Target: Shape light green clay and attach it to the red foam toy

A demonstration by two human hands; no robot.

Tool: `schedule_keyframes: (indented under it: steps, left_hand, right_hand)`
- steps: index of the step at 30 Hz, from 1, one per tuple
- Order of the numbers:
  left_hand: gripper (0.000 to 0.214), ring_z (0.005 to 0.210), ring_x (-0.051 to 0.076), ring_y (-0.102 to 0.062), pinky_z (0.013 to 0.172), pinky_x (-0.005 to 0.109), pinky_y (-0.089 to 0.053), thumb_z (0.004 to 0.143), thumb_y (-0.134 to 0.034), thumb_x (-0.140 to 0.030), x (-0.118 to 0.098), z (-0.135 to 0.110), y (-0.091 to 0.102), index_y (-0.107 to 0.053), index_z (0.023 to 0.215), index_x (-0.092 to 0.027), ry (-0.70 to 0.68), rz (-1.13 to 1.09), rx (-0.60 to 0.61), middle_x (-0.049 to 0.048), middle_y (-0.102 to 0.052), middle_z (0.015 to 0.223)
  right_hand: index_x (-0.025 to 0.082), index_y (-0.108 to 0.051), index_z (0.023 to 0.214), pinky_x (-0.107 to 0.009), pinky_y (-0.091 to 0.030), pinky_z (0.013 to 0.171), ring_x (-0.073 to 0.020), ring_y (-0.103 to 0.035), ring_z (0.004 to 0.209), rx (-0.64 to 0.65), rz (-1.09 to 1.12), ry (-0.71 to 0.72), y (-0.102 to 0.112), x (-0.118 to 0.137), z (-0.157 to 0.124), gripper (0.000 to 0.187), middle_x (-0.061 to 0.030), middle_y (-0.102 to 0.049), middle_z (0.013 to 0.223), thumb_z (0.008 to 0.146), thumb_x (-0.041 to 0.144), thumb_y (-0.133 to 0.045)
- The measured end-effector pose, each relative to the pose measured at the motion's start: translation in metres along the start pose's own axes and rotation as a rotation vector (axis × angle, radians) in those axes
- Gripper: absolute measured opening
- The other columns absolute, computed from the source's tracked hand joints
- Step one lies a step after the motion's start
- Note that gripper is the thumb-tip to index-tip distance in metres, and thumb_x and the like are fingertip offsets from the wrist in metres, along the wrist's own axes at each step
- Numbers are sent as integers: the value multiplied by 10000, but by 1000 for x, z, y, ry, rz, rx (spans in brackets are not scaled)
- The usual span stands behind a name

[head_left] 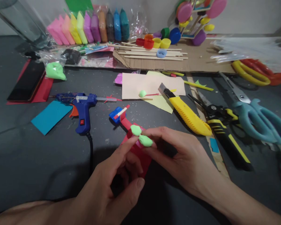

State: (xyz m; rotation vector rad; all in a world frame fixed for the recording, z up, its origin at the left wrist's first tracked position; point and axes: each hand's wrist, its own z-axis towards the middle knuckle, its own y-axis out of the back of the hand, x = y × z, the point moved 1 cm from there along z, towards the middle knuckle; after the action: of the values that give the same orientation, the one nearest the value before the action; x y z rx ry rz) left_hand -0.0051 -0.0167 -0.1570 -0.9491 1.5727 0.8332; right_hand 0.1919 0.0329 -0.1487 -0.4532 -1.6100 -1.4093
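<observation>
Right hand (180, 156) grip pinched on green clay blob (145, 141) above red paper piece (141, 156), near counter (49, 162) front. Left hand (112, 187) grip apart, index touching second clay blob (135, 130). Risk: a hard pinch squashes the soft clay, or it drops.

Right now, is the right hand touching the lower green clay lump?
Touching. The head view shows the fingertips of the right hand pressed onto the lower green clay lump, with no gap between them.
</observation>
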Motion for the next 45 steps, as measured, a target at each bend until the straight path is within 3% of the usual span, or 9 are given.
schedule_keyframes:
  steps: [12,20,26,39,45]
  left_hand:
    - [679,809,86,-658,692,157,-553,947,-604,-128,1,2,6,-381,1466,-506,-2,142,-2,-67,-670,997]
    - [404,804,72,-655,705,151,-556,973,-572,-120,-7,7,9,-495,1262,-391,-30,119,-158,-64,-640,943]
    - [403,852,82,-659,737,179,-567,972,-606,-146,-2,14,11,-479,1286,-365,-30,134,-168,-46,-662,1023]
    - [325,816,125,-687,681,214,-586,899,-705,-201,-6,25,14,-574,1187,-272,177,30,-154,-16,-703,955]
    - [324,818,106,-681,694,199,-576,912,-682,-191,-6,30,14,-564,1198,-289,156,12,-140,-33,-700,982]
  right_hand:
    - [228,-676,1146,-241,-531,698,-143,-691,799,-41,-53,64,-3,-1,-2,190,-14,-752,960,968,180,-628]
    - [223,-649,1105,-272,-557,752,-158,-664,917,-134,-161,248,0,0,-2,146,-61,-668,1059,963,191,-652]
    - [226,-632,1141,-306,-565,800,-177,-662,965,-96,-179,302,-1,-1,-1,172,-71,-678,1082,975,179,-631]
    - [217,-635,1067,-303,-570,761,-171,-649,917,-48,-196,314,2,3,6,97,-54,-683,1038,972,199,-645]
    - [217,-610,1033,-298,-550,744,-178,-634,901,-14,-179,298,4,3,6,69,-55,-668,1020,976,217,-649]
